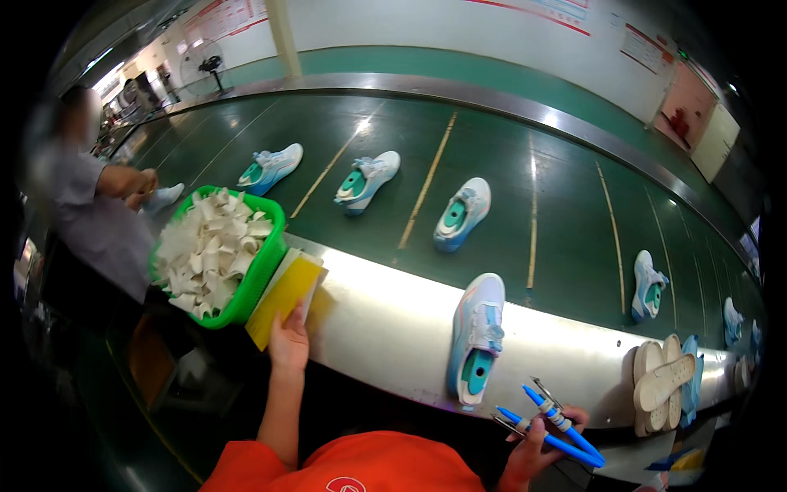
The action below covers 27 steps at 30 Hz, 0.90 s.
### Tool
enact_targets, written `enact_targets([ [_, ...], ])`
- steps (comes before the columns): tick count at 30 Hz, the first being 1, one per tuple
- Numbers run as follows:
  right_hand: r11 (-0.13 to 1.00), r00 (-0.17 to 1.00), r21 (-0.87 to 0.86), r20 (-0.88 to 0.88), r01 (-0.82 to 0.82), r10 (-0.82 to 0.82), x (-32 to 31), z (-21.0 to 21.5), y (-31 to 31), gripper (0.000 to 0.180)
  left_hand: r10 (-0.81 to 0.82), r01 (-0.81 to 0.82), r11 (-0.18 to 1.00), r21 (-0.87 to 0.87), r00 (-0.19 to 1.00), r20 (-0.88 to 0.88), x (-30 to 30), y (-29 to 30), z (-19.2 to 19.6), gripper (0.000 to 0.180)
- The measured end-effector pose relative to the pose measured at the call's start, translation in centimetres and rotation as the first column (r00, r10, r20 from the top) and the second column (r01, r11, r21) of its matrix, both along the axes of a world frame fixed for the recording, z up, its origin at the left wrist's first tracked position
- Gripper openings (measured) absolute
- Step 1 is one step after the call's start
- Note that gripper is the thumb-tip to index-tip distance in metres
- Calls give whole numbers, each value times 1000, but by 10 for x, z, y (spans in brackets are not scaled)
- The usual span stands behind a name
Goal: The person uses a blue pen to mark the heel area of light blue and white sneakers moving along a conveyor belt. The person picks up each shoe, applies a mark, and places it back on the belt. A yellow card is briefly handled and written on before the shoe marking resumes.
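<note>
One blue V-shaped tool (575, 450) is enclosed by the curled fingers of the right hand (533, 455), its tips left clear, perhaps to keep them unblocked. A yellow pad (285, 297) is touched by the partly extended fingers of the left hand (289, 343); whether it is gripped cannot be told. Between the hands, a white-and-blue shoe (484, 307) is set on the metal tabletop (377, 316), heel nearest, presumably so its opening is easily reached.

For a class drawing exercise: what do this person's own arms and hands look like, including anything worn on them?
The left hand and the right hand are ungloved. The left forearm is bare below a short orange-red sleeve, with no watch or band at the wrist. No right sleeve is visible.
</note>
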State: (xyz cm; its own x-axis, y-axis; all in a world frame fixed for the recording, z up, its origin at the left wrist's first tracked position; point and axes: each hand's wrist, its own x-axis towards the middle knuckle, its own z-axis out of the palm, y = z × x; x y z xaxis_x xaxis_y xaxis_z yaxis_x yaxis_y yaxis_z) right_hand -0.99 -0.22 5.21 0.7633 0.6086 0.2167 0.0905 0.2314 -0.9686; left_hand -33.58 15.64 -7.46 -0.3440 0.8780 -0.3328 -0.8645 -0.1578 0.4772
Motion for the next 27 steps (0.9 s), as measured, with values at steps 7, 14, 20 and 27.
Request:
enact_targets([
  [7, 1000, 990, -8, -142, 9, -10, 13, -15, -7, 34, -663, 647, 737, 197, 633, 399, -28, 1, 6, 54],
  [14, 997, 978, 44, -201, 71, -61, 28, -33, -10, 37, -558, 696, 694, -184, 358, -749, 85, 29, 62, 46],
  [20, 997, 976, 54, -211, 61, -48, 21, -31, -10, 38, -244, 712, 515, -477, -412, -878, 219, 127, 27, 61],
  [27, 995, 975, 57, -210, 83, -69, 18, -26, -3, 36, -467, 782, 551, -291, 0, -884, 252, 110, 38, 50],
])
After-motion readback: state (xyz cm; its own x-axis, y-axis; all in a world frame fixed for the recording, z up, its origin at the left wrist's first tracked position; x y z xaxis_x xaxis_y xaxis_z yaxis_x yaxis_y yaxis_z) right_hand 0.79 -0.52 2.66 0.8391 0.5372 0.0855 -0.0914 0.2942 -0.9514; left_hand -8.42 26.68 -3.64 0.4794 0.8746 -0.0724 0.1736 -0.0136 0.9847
